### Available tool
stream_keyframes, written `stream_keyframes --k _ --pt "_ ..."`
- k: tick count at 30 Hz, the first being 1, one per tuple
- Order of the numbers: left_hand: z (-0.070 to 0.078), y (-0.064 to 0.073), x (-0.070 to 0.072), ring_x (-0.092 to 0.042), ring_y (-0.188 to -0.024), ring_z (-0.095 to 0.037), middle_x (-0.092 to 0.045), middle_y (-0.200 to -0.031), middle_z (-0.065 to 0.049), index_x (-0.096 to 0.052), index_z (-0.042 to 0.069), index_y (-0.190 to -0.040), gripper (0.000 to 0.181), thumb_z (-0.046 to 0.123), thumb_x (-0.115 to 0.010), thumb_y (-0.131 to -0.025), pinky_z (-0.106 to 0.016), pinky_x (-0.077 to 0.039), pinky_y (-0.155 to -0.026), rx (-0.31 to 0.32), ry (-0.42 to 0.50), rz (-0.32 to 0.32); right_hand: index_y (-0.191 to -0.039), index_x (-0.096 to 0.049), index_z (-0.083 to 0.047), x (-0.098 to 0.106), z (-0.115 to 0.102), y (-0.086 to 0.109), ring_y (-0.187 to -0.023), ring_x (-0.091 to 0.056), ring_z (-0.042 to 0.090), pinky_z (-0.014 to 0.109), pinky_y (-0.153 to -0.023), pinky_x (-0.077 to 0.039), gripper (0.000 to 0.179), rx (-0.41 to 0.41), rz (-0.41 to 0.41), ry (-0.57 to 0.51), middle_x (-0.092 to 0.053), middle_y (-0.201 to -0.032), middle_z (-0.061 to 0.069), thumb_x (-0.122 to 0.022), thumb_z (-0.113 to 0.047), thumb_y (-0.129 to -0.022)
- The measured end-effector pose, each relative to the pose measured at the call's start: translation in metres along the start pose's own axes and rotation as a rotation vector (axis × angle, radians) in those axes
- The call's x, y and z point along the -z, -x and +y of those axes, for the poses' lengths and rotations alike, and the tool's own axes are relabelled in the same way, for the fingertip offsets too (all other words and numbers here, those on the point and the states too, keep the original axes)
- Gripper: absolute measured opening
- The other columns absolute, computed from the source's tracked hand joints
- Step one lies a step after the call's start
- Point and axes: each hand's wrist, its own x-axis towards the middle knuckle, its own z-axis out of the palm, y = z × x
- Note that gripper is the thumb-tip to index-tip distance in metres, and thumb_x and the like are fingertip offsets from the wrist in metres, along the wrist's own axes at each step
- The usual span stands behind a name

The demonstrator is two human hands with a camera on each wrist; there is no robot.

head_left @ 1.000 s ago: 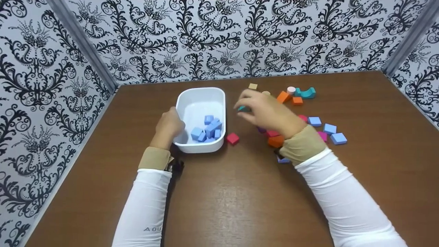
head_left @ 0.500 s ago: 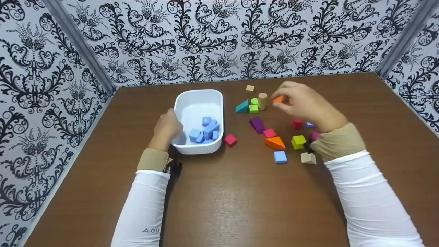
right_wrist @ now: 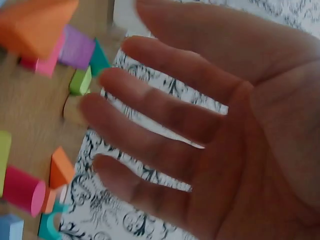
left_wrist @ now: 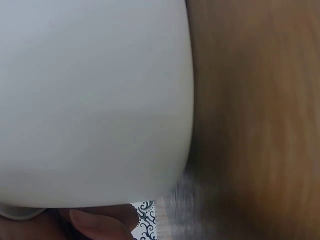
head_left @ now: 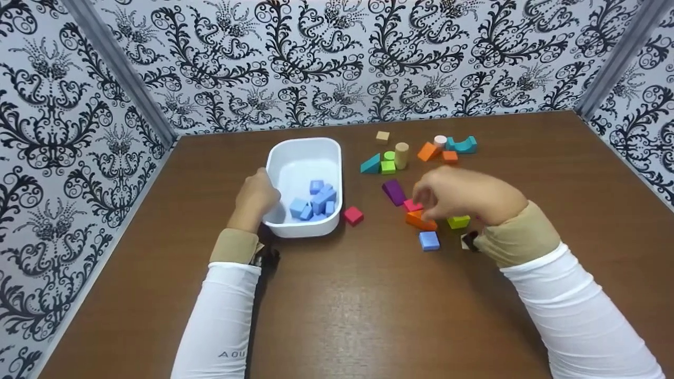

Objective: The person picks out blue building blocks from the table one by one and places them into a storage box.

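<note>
The left hand (head_left: 257, 193) grips the left rim of the white plastic tub (head_left: 301, 230), though its fingertips are mostly hidden. Light-blue blocks (head_left: 322, 201) lie heaped in the tub's near right part. To the tub's right, the right hand (head_left: 463, 193) hovers with fingers parted and bent, holding nothing, over scattered blocks: an orange triangular block (head_left: 421, 221) by its fingertips, a blue square block (head_left: 429, 241) nearer, a purple wedge (head_left: 394, 192) farther left.

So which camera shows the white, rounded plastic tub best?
The head view: it shows nearly all of the tub from above, with light-blue rectangular blocks inside. The left wrist view has only its outside, cropped; the right wrist view, a pale patch that may be it.
</note>
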Motion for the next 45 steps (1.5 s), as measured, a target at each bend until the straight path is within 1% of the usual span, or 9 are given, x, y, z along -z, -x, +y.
stream_keyframes --k 5,9,14,18,23,26,31,38,45 --pt "0.001 -0.001 -0.001 -0.059 -0.130 -0.045 -0.055 -0.146 -0.033 -0.036 -0.009 -0.157 0.064 0.005 -0.052 -0.097 -0.058 -0.050 -0.107 0.000 0.003 0.006 -0.112 -0.080 -0.005 -0.011 -0.019 0.000 -0.094 -0.069 0.024 0.047 -0.088 -0.060 0.032 -0.019 -0.097 0.062 -0.077 -0.103 0.006 -0.089 -0.016 -0.083" --pt "0.001 -0.001 0.000 -0.058 -0.130 -0.045 -0.055 -0.146 -0.034 -0.035 -0.009 -0.157 0.064 0.004 -0.052 -0.097 -0.059 -0.049 -0.108 0.003 -0.002 -0.004 -0.105 -0.081 -0.007 -0.018 -0.028 -0.001 -0.086 -0.066 0.022 0.043 -0.080 -0.060 0.028 -0.061 -0.133 0.098 -0.075 -0.094 0.004 -0.090 -0.013 -0.079" --pt "-0.002 -0.001 0.000 -0.058 -0.131 -0.045 -0.055 -0.146 -0.034 -0.036 -0.009 -0.157 0.064 0.005 -0.051 -0.096 -0.059 -0.048 -0.109 0.004 -0.011 -0.004 -0.097 -0.083 -0.012 -0.027 -0.036 -0.006 -0.076 -0.061 0.022 0.037 -0.067 -0.056 0.026 -0.109 -0.148 0.154 -0.073 -0.088 0.001 -0.083 -0.001 -0.073" --pt "-0.004 0.000 0.000 -0.057 -0.132 -0.045 -0.055 -0.147 -0.033 -0.036 -0.008 -0.157 0.065 0.005 -0.050 -0.096 -0.059 -0.047 -0.109 0.006 -0.021 -0.003 -0.088 -0.079 -0.013 -0.037 -0.043 -0.009 -0.070 -0.059 0.025 0.037 -0.060 -0.053 0.021 -0.138 -0.153 0.239 -0.069 -0.083 0.003 -0.086 -0.001 -0.072" --pt "-0.003 0.000 0.001 -0.057 -0.133 -0.045 -0.054 -0.147 -0.033 -0.035 -0.008 -0.158 0.065 0.005 -0.051 -0.096 -0.058 -0.047 -0.110 0.016 -0.017 -0.007 -0.074 -0.066 -0.012 -0.048 -0.052 -0.013 -0.063 -0.055 0.024 0.034 -0.055 -0.049 0.022 -0.129 -0.178 0.288 -0.060 -0.072 0.005 -0.085 0.001 -0.073" --pt "-0.003 0.000 0.001 -0.057 -0.133 -0.046 -0.055 -0.146 -0.033 -0.036 -0.008 -0.157 0.065 0.005 -0.052 -0.096 -0.058 -0.047 -0.110 0.015 -0.017 -0.005 -0.072 -0.065 -0.012 -0.051 -0.055 -0.013 -0.062 -0.052 0.022 0.033 -0.053 -0.046 0.022 -0.104 -0.184 0.278 -0.057 -0.070 0.004 -0.081 0.003 -0.072" --pt "-0.002 0.000 0.001 -0.057 -0.132 -0.046 -0.055 -0.145 -0.033 -0.037 -0.008 -0.156 0.064 0.006 -0.052 -0.096 -0.059 -0.047 -0.110 0.004 -0.016 -0.002 -0.081 -0.073 -0.013 -0.053 -0.056 -0.014 -0.064 -0.054 0.020 0.032 -0.055 -0.048 0.018 -0.048 -0.198 0.226 -0.059 -0.072 0.001 -0.079 0.003 -0.075" --pt "0.000 0.002 0.002 -0.057 -0.132 -0.045 -0.054 -0.146 -0.033 -0.035 -0.008 -0.157 0.064 0.005 -0.052 -0.097 -0.059 -0.047 -0.111 0.020 -0.019 -0.012 -0.110 -0.081 -0.011 -0.049 -0.062 -0.013 -0.081 -0.066 0.020 0.041 -0.075 -0.062 0.034 -0.015 -0.241 0.139 -0.073 -0.095 0.001 -0.084 0.000 -0.079" --pt "0.001 0.001 0.001 -0.057 -0.133 -0.045 -0.054 -0.147 -0.034 -0.034 -0.009 -0.158 0.064 0.006 -0.051 -0.097 -0.058 -0.047 -0.110 0.007 -0.013 -0.016 -0.114 -0.077 -0.009 -0.042 -0.070 -0.013 -0.095 -0.061 0.021 0.041 -0.085 -0.059 0.026 0.097 -0.195 0.074 -0.070 -0.103 0.001 -0.079 -0.008 -0.088"
